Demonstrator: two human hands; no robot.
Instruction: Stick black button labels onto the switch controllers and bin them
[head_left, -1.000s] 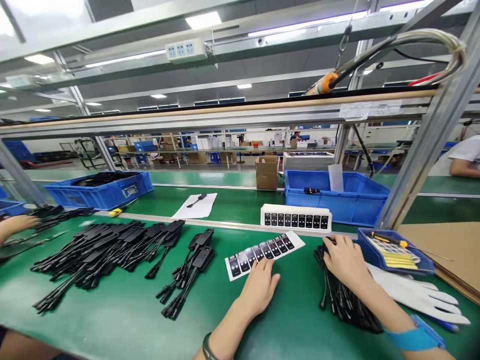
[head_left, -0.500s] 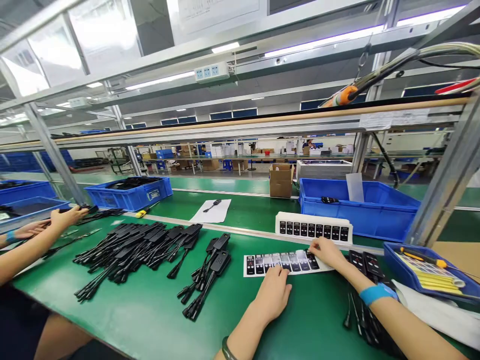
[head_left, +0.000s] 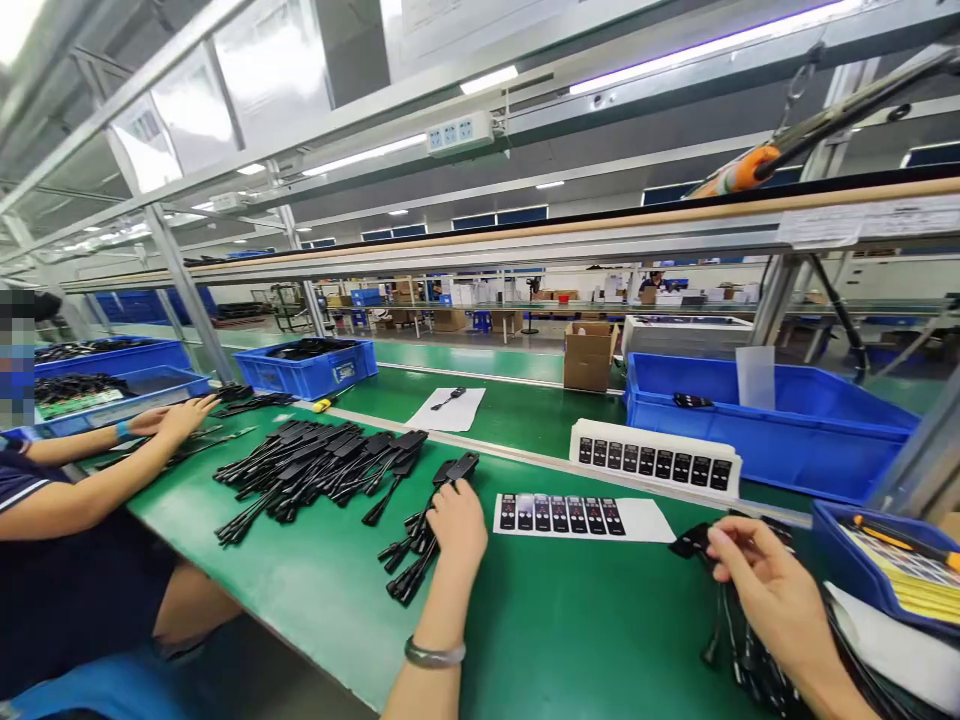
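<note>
"Where was the label sheet (head_left: 645, 521)?"
"It lay between my left hand (head_left: 459, 522), over the black cabled units (head_left: 417, 572), its grip one I couldn't tell, and my right hand (head_left: 776, 585), which pinched a dark piece (head_left: 691, 541) at near right"

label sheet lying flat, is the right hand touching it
Apart: the head view shows green tabletop between the right hand and the flat label sheet.
</note>
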